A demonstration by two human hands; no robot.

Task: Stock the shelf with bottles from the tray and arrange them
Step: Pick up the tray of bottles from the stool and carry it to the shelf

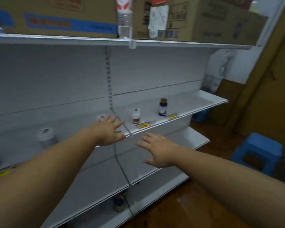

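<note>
Several bottles stand apart along the middle white shelf [204, 97]: a dark bottle with a brown cap [162, 107], a white-capped bottle with a brown label [136, 115], a white-capped bottle [101, 117] partly hidden behind my left hand, and a blurred white-capped bottle [45, 136] further left. My left hand [109, 131] hovers at the shelf's front edge with its fingers spread, holding nothing. My right hand [157, 149] hangs just below that edge, fingers straight, also holding nothing. No tray is in view.
Cardboard boxes [56, 15] and a clear plastic bottle [124, 18] fill the top shelf. Lower shelves [194, 139] jut out beneath my hands; a dark bottle [119, 203] stands near the floor. A blue plastic stool [257, 152] sits on the wooden floor at the right.
</note>
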